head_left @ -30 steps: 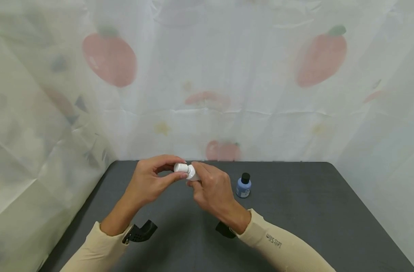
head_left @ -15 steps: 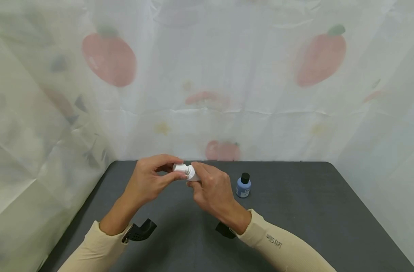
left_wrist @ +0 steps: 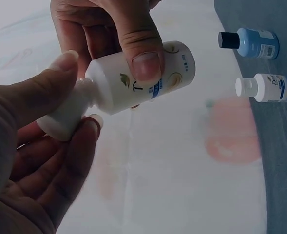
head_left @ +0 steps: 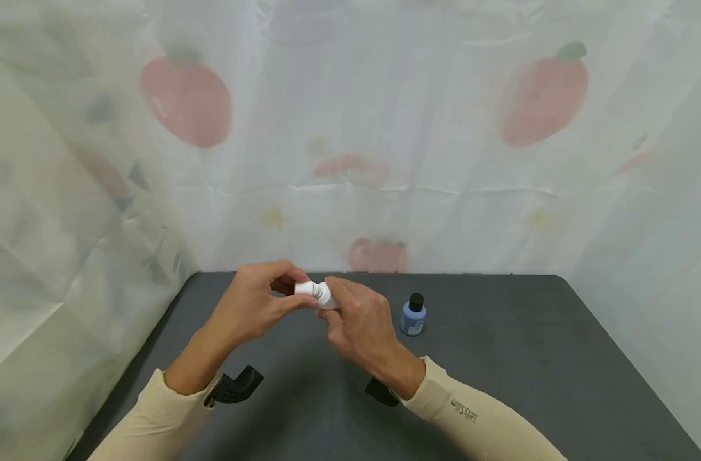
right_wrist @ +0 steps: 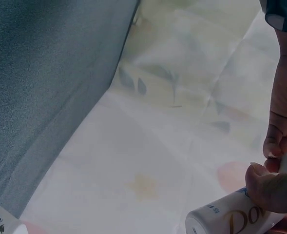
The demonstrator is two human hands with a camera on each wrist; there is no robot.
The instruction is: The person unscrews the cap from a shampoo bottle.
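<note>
Shifted slightly since a second ago, the left hand [head_left: 252, 302] pinches the white cap [left_wrist: 64, 122] of a tilted Dove bottle [left_wrist: 126, 91], gripped by the right hand [head_left: 364, 317] above the counter [head_left: 511, 358]. Nearby stands a blue bottle [head_left: 413, 318].

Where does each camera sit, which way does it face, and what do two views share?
Head: worn on the head, facing forward and down at the table; left hand, right hand and both sleeves show.
Left wrist: worn there, facing the held white bottle and its cap; both hands show.
Right wrist: worn there, facing past that bottle toward the printed backdrop; both hands show.
Shared: head and left wrist both show the blue bottle.
</note>
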